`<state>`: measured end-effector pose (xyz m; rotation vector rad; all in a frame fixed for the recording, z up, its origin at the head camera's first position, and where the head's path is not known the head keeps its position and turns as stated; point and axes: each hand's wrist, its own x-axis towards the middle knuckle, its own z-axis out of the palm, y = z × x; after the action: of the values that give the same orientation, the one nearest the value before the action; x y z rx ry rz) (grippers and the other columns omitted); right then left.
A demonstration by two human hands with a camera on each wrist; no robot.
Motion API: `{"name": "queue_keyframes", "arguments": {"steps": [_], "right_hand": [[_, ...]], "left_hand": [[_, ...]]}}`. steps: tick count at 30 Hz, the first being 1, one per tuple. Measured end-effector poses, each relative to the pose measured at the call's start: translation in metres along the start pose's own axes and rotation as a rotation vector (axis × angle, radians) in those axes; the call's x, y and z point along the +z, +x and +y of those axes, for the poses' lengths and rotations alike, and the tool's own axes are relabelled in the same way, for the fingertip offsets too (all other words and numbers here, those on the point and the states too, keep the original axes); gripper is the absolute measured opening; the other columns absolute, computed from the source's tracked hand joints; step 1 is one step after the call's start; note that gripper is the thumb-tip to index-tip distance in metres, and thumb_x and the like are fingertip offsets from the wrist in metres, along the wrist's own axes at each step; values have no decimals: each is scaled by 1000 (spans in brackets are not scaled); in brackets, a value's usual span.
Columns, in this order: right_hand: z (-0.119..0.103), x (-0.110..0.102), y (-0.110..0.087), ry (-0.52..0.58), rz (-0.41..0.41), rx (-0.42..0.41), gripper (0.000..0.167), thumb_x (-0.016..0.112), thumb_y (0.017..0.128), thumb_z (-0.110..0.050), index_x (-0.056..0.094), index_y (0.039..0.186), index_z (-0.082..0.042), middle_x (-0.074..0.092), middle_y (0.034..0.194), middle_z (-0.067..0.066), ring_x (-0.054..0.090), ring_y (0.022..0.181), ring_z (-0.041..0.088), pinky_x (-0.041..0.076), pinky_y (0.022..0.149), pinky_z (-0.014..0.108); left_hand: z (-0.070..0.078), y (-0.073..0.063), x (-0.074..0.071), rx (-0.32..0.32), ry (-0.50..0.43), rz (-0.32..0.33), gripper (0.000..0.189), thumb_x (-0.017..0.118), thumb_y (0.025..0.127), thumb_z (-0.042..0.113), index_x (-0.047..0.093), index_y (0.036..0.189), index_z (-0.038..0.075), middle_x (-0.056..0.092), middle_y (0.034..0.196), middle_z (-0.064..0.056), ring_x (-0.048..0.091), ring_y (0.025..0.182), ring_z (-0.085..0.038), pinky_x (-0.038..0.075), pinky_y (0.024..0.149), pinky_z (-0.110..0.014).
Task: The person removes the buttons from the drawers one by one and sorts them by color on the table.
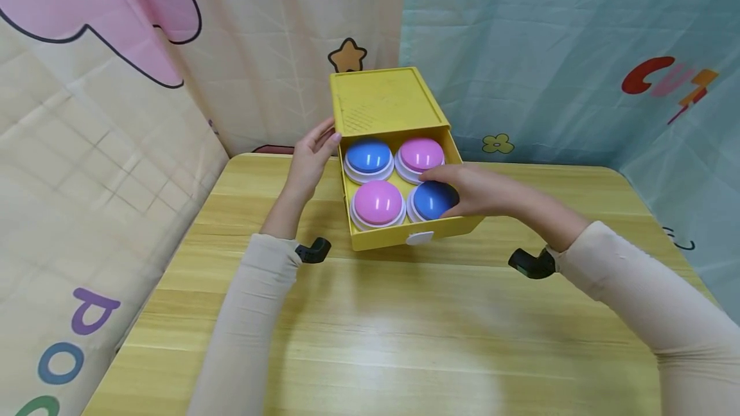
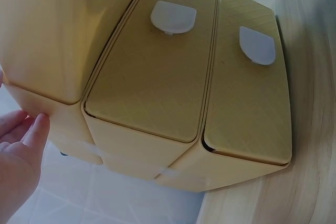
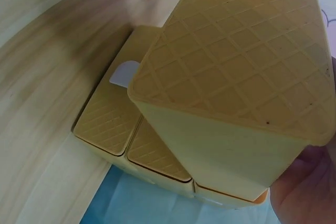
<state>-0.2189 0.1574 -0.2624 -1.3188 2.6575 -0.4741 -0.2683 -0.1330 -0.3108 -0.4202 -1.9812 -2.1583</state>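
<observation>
A yellow drawer cabinet [image 1: 388, 101] stands toward the back of the table, its top drawer [image 1: 378, 238] pulled out. Inside the drawer, a blue button [image 1: 369, 155] and a pink button [image 1: 421, 153] lie at the back, with another pink button [image 1: 378, 201] at front left. At front right, my right hand [image 1: 482, 191] holds a second blue button [image 1: 432, 201], thumb and fingers around its dome. My left hand [image 1: 308, 165] touches the cabinet's left side near its front edge; the left wrist view shows these fingertips [image 2: 39, 121] against the side wall.
Below the pulled-out drawer, a middle drawer [image 2: 147, 66] and a bottom drawer [image 2: 249, 103] are closed, each with a white pull tab. The wooden table [image 1: 376, 339] extends in front. Printed curtains [image 1: 520, 50] hang behind and beside it.
</observation>
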Motion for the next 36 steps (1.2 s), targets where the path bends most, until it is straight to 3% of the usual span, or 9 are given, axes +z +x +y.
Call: {"name": "queue_keyframes", "arguments": {"steps": [9,19,26,30,33,36], "right_hand": [[6,-3,3,35,31,-72,57,79,69,-24,57,116,0,54,117,15,48,106,29,45,86,41],[0,-20,-8,191,160,52,63,81,67,-22,54,121,-6,47,124,12,44,109,29,46,83,44],[-4,-42,-31,258,265,92,60,80,68,-13,53,121,-5,46,124,8,41,109,27,45,81,49],[-1,-52,-53,230,324,161,64,80,67,-9,52,124,-7,46,124,4,40,110,23,46,80,28],[7,-53,-70,226,359,221,67,80,66,-6,51,126,-8,45,125,4,38,110,18,40,76,11],[19,-48,-87,216,380,273,67,80,66,-5,50,126,-6,44,125,7,37,107,13,36,74,6]], "left_hand": [[-1,0,0,6,-10,10,46,55,90,11,41,133,-1,40,135,-12,39,122,-16,35,97,-24],[0,-1,2,6,-8,23,46,54,91,10,40,132,-3,41,134,-14,40,121,-17,36,95,-24],[-1,-1,2,3,-11,27,46,54,91,10,41,132,-3,41,134,-14,40,121,-16,36,95,-24],[-1,0,1,3,-22,22,46,55,90,11,41,132,-2,41,134,-13,40,121,-16,36,95,-24],[-2,1,1,2,-26,18,46,55,90,11,41,133,-1,41,134,-13,40,121,-16,36,96,-24],[-2,0,1,2,-18,14,47,55,90,12,41,133,-1,41,135,-12,40,121,-16,36,96,-24]]}}
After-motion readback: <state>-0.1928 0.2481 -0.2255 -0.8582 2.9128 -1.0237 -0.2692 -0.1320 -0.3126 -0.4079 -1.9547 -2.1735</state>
